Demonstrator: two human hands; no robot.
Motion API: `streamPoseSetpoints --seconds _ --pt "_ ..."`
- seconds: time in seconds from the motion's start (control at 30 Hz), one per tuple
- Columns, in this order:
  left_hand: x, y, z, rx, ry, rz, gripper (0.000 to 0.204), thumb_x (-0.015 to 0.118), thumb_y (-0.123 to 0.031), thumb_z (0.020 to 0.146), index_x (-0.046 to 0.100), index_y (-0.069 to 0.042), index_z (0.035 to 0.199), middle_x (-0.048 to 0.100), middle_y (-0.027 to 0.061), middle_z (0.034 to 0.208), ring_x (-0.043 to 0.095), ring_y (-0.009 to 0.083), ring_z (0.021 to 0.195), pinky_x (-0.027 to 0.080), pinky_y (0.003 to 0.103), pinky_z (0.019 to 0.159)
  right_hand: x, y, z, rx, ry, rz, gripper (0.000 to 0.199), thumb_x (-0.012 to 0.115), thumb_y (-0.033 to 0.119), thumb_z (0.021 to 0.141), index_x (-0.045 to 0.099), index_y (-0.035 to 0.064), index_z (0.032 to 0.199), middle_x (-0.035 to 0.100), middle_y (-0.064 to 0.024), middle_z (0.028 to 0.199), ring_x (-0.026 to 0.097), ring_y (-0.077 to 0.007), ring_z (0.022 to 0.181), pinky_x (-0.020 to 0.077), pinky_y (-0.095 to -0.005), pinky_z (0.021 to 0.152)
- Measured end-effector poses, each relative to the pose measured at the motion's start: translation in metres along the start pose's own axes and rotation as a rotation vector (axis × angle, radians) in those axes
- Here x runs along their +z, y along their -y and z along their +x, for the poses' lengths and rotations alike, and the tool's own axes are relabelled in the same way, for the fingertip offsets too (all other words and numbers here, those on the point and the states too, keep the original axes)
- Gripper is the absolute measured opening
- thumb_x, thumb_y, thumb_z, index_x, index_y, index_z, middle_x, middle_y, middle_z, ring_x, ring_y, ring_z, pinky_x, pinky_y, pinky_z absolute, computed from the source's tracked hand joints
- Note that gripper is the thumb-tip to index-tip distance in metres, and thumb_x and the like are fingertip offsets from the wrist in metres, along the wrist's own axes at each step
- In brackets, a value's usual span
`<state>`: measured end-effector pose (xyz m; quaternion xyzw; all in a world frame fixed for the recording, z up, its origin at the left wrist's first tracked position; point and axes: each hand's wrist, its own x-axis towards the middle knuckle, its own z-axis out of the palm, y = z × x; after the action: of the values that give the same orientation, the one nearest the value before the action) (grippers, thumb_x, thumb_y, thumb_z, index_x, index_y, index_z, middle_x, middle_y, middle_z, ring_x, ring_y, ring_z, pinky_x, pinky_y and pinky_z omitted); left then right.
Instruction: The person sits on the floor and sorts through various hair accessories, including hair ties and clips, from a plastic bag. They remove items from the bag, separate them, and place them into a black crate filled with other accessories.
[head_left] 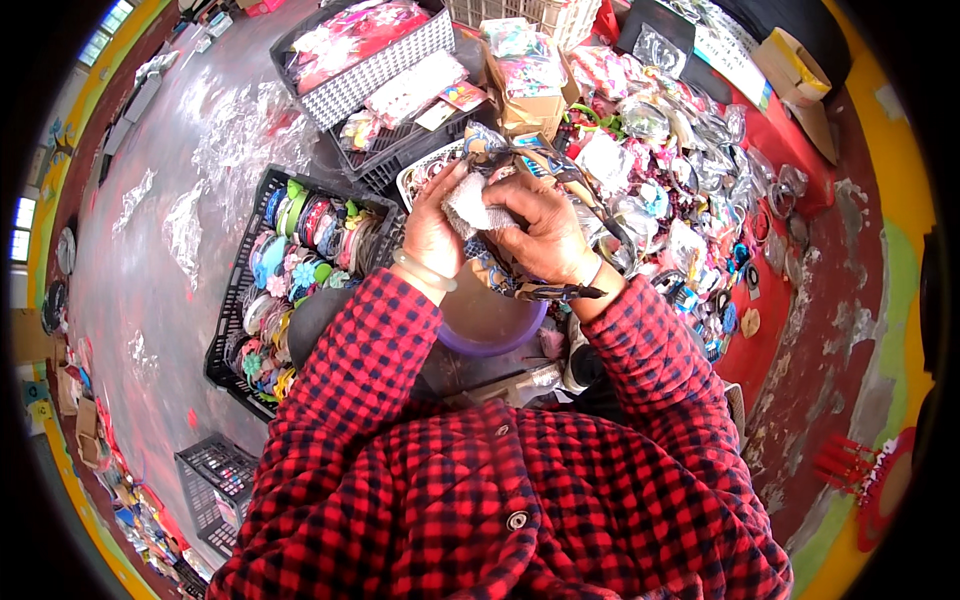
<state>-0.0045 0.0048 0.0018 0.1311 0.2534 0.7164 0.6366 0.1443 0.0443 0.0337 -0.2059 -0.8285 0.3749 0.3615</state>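
My left hand (433, 238) is closed around a crumpled grey-white cloth (464, 204), held up in front of my chest. From the other side, the bent fingers of my right hand (545, 228) pinch into the same cloth. A dark strip of fabric (573, 180) with a gold and blue pattern loops behind and around my right hand; its lower end (560, 293) hangs beneath the wrist. Where the fabric meets the cloth is hidden by my fingers. Directly under my hands stands a purple basin (492, 349) holding cloudy liquid.
Left of the basin, a black crate (222, 340) holds colourful headbands. Further black crates (385, 80) with packaged goods stand ahead, beside an open cardboard box (535, 112). Hair accessories and plastic bags (640, 190) are heaped on red cloth at right. Clear plastic film (185, 235) lies at left.
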Motion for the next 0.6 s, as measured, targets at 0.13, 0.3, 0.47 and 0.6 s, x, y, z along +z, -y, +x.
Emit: streamPoseSetpoints --seconds 0.13,0.3,0.47,0.6 --pt "-0.010 -0.002 -0.003 0.046 0.173 0.030 0.028 0.046 -0.025 0.091 0.054 -0.004 0.108 0.062 0.0088 0.091 0.060 0.0194 0.086 0.048 0.033 0.081 0.012 -0.005 -0.004 0.040 0.146 0.038 0.027 0.064 0.001 0.072 0.061 0.0031 0.099 0.058 -0.0091 0.092 0.056 -0.0243 0.090 0.0438 -0.0326 0.081" --pt "-0.003 -0.003 -0.003 0.044 0.086 -0.063 0.027 0.049 -0.024 0.090 0.054 -0.003 0.107 0.061 0.0094 0.090 0.059 0.0182 0.080 0.050 0.031 0.073 0.010 0.001 0.001 0.074 0.141 0.169 0.019 0.067 0.002 0.075 0.064 0.0013 0.094 0.061 -0.0080 0.091 0.058 -0.0188 0.087 0.0451 -0.0297 0.078" --pt "0.011 -0.004 -0.004 -0.040 0.124 -0.044 0.032 0.059 -0.028 0.083 0.054 -0.004 0.104 0.057 0.0072 0.082 0.057 0.0182 0.080 0.049 0.034 0.077 0.015 -0.001 -0.003 0.253 -0.004 0.297 0.018 0.067 0.003 0.077 0.064 0.0016 0.095 0.061 -0.0041 0.088 0.057 -0.0134 0.082 0.0443 -0.0272 0.077" --pt "0.010 -0.011 -0.005 -0.001 0.092 0.036 0.027 0.058 -0.018 0.084 0.053 -0.003 0.105 0.055 0.0060 0.081 0.056 0.0171 0.079 0.049 0.031 0.076 0.012 -0.002 -0.005 0.184 0.113 0.283 0.017 0.066 0.000 0.075 0.064 0.0026 0.092 0.059 -0.0052 0.086 0.057 -0.0167 0.083 0.0447 -0.0293 0.076"
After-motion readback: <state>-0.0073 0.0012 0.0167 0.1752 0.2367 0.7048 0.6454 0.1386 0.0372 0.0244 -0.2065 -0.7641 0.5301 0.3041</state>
